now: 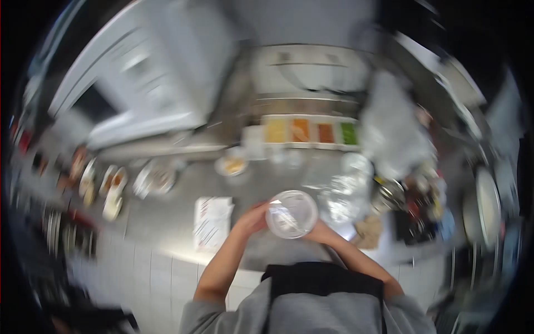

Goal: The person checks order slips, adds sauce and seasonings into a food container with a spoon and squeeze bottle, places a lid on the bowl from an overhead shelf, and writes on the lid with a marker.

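A round, clear plastic tub [292, 214] is held up in front of my body, above the front of the steel counter [167, 207]. My left hand [255, 219] grips its left side. On the lower right side, my right hand [320, 232] holds the same tub, with its fingers mostly hidden under the rim. Something whitish shows through the top, too blurred to name. Left of the tub lies a white paper with red and dark print [212, 222].
Along the back stands a row of white trays holding yellow, orange, brown and green food [311, 132]. A small bowl [231, 165] sits left of them. Crumpled clear plastic [340, 195] and a large plastic bag [392, 133] lie right. A white appliance [144, 72] rises back left.
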`<state>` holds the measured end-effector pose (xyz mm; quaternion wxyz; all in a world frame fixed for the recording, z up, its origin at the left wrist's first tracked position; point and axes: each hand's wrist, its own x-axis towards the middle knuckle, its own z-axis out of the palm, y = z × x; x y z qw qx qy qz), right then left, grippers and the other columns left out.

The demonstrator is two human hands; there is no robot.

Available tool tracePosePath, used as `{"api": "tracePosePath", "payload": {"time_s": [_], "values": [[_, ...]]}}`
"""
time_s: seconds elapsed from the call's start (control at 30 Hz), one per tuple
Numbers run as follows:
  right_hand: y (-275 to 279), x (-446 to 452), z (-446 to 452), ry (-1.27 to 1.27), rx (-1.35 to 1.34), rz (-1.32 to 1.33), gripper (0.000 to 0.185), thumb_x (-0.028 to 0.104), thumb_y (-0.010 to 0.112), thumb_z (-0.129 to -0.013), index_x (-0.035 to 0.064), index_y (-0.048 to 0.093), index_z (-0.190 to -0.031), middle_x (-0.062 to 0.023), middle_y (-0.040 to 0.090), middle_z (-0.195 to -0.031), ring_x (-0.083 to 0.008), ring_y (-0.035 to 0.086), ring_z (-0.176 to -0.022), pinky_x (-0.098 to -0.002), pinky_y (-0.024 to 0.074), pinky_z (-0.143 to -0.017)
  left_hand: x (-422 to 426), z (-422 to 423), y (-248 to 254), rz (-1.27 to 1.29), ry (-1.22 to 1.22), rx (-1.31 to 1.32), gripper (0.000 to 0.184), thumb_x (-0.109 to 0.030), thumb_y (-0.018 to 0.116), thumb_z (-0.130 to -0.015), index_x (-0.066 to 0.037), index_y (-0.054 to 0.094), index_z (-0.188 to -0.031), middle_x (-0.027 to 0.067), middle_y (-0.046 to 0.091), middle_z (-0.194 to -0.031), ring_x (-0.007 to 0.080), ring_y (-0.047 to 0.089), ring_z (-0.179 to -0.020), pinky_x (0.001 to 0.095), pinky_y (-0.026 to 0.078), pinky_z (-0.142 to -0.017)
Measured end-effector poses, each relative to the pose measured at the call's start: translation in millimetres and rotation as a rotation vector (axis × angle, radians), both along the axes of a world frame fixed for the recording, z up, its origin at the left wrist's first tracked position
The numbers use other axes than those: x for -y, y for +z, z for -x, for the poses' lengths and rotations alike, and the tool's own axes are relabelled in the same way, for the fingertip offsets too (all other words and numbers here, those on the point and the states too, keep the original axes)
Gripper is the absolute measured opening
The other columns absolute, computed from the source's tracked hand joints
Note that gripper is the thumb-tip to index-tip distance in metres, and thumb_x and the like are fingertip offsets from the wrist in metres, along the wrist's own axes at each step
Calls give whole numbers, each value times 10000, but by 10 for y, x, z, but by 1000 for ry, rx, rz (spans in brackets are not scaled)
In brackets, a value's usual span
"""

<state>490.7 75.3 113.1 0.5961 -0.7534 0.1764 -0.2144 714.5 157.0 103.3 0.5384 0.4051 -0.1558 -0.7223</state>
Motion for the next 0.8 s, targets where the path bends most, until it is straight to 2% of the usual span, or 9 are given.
{"api": "tracePosePath", "payload": {"time_s": [0.13,0.2,0.33,0.43,0.53,0.57,0.63,0.73,0.8], "values": [[72,34,301,116,102,-140,727,124,770,-646,24,417,-1273,-129,501,-1234,-239,460,-1154,-354,364,-983,-295,284,-106,-165,145,-81,344,-191,529,-885,-12,522,-1178,126,583,-1122,248,580,-999,385,490,-854],[215,-13,395,57,83,-92,698,7,690,-599,4,418,-1242,-140,550,-1124,-244,514,-1055,-360,392,-948,-431,534,227,-235,211,16,369,-229,479,-908,-12,500,-1206,136,561,-1167,266,556,-1052,408,477,-877],[100,-59,535,-71,-98,-26,584,38,581,-685,-9,403,-1240,-238,516,-1132,-385,494,-1095,-379,411,-913,-456,889,815,-52,245,-99,620,-525,345,-916,-21,437,-1266,139,514,-1238,283,514,-1116,429,435,-932],[262,-79,749,-5,-189,86,616,1,548,-716,-7,353,-1300,-226,437,-1183,-379,472,-1093,-369,403,-915,-552,850,457,-25,217,147,648,-537,429,-887,-19,423,-1277,141,505,-1242,276,505,-1123,424,422,-943],[592,114,1362,-33,-150,269,586,33,557,-743,-16,364,-1295,-195,503,-1106,-373,535,-988,-387,418,-893,-495,1007,459,-48,256,223,617,-497,488,-880,-49,411,-1297,121,493,-1257,265,504,-1127,423,428,-934],[649,256,1621,-87,-96,402,549,81,597,-768,0,405,-1276,-162,543,-1065,-318,578,-921,-384,451,-842,-480,1075,455,-51,304,214,610,-497,484,-882,-59,411,-1300,116,494,-1258,263,505,-1128,424,429,-932],[1130,573,2322,-35,12,182,460,99,604,-810,30,464,-1243,-114,570,-1064,-233,597,-925,-335,480,-799,-562,994,292,-97,356,157,593,-496,474,-888,-89,403,-1314,102,479,-1279,266,487,-1153,436,427,-927],[1672,987,3373,-138,123,-38,307,84,580,-866,43,545,-1169,-54,635,-976,-126,615,-882,-263,495,-772,-605,957,7,-145,692,442,606,-473,464,-901,-52,372,-1327,134,423,-1324,281,451,-1186,427,394,-955],[1655,1536,4039,-466,267,-176,233,70,582,-858,7,592,-1082,-50,635,-898,-113,609,-814,-243,491,-741,-577,978,-89,-258,903,870,597,-435,458,-910,-23,353,-1329,156,390,-1340,285,426,-1201,409,361,-982]]}}
